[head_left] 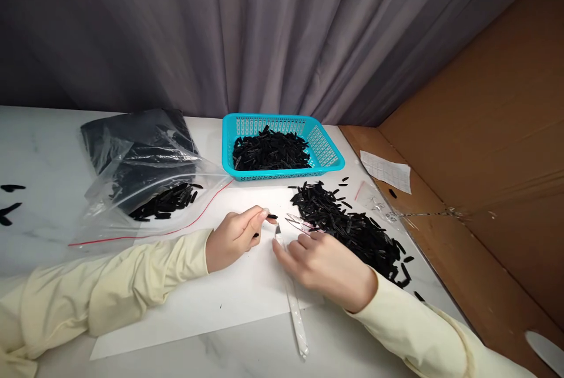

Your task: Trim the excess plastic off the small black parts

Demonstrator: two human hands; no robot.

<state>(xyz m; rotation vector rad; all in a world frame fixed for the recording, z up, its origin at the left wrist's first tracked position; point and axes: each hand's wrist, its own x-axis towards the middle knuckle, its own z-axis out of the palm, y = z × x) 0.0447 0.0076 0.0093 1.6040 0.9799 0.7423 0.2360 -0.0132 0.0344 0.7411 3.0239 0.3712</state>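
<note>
My left hand (235, 237) pinches a small black strip (272, 216) between thumb and fingers, above the white sheet (176, 307). Close on its right, my right hand (319, 260) has its fingers around the upper end of a slim white-handled blade (296, 319). The metal tip points away from me, just below the black strip, and the handle slants down toward me. Open scissors (297, 223) show beyond my right knuckles; their handles are partly hidden. A large pile of black strips (352, 228) spreads beside and behind my right hand.
A turquoise basket (284, 174) with black strips stands at the back. Clear plastic bags (106, 213) and more strips (165, 203) are at left. Cardboard (484, 190) walls the right side, near a paper slip (388, 172). A grey curtain (264, 31) hangs behind.
</note>
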